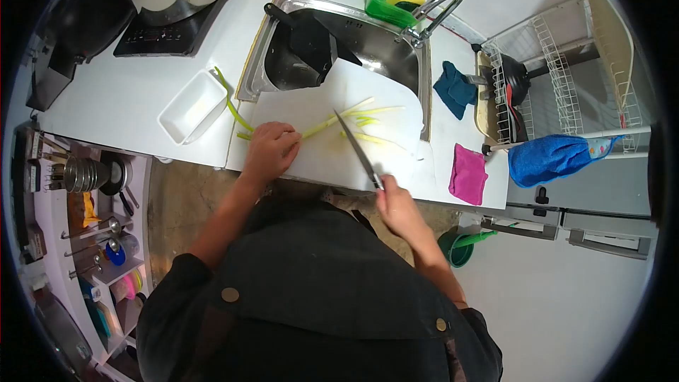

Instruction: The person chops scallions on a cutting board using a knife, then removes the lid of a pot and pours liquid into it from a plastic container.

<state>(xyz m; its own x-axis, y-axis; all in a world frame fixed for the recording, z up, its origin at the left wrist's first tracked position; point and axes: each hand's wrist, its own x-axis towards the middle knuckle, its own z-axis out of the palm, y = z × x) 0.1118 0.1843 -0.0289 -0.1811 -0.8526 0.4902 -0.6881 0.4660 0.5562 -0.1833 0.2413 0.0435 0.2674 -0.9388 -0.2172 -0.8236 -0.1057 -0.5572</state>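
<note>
The left hand (271, 148) is curled over the stalks (318, 127) on the board (375, 85); the right hand (399, 206) grips the knife (361, 155) by its handle. Likely light, bendy and slightly slippery, the stalks are best pinned near the blade, fingertips tucked.

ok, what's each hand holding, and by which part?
Right hand: knife, by its handle. Left hand: on green stalks, partway along their length; gripped or just pressed down, can't tell.
</note>
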